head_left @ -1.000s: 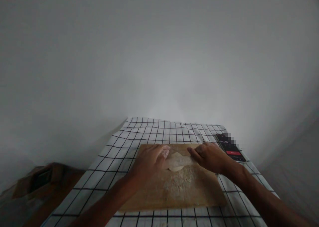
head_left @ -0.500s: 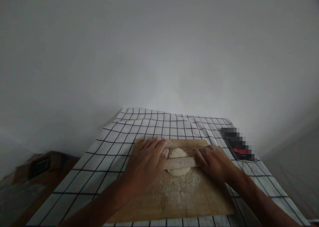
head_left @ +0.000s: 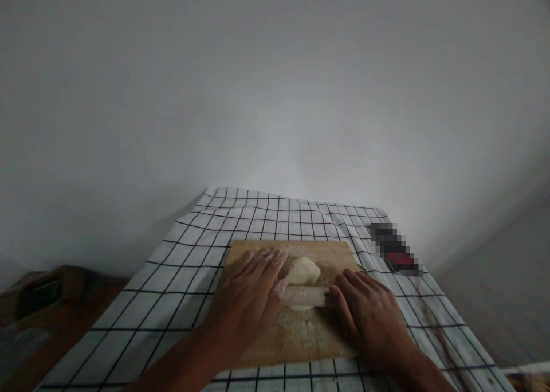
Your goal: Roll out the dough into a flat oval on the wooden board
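Left hand [head_left: 247,294]: its fingers are outstretched and flattened over the left end of the pin rather than wrapped round it, probably so the pin can turn freely beneath.
Right hand [head_left: 372,306]: the right end is covered by bent fingers; whether they are closed around it cannot be told.
Rolling pin [head_left: 307,296]: it is held crosswise between both hands, seemingly so that pressure can be shared between its ends.
Dough [head_left: 303,271]: it is crossed by the pin over its near part; most is left exposed on the far side, and a thin edge is seen on the near side.
Board [head_left: 330,251]: the dough is carried near its middle, within reach of both hands; pale flour [head_left: 301,334] is scattered nearer, presumably against sticking.
Checked cloth [head_left: 275,217]: the surface is covered by it, perhaps for cleanliness.
Dark slab [head_left: 395,249]: it is set at the far right, well off the board, likely out of the flour; its details are blurred.
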Demonstrator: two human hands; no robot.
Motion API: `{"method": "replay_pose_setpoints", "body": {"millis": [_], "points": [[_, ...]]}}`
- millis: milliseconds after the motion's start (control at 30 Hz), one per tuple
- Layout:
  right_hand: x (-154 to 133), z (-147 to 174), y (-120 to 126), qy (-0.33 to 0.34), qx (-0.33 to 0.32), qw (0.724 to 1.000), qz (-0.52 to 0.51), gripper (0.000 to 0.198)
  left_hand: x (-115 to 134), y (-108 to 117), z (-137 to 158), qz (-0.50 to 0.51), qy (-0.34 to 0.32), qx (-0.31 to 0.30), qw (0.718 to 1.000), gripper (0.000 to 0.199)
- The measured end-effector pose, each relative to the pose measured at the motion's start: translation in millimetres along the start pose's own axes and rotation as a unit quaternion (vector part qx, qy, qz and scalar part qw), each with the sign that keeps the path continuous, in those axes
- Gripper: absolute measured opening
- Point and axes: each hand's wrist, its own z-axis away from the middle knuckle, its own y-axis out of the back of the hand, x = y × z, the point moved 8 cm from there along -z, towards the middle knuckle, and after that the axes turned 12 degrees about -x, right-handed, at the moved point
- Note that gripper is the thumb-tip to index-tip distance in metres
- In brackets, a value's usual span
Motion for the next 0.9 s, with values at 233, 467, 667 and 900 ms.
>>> {"method": "replay_pose_setpoints", "body": {"millis": [233,467,667,900], "points": [[-2.0,-7.3,24.9,-0.030,0.035,0.998,0.037,0.042,2.7,11.6,0.2,0.035,0.028,-0.016,0.999,0.051],[11.3,-36.2,28.5,-0.048,-0.096,0.992,0.070,0.054,-0.9,10.6,-13.1,0.031,0.069,-0.014,0.997,0.050],[15.0,-18.9,5.4,-0.036,-0.015,0.998,0.043,0.030,3.7,4.9,-15.3,-0.011,0.057,-0.016,0.998,0.053],[1.5,12.5,-2.3,-0.036,0.019,0.999,0.026,0.034,18.6,14.7,-5.5,-0.027,0.023,0.000,0.999,0.056]]}}
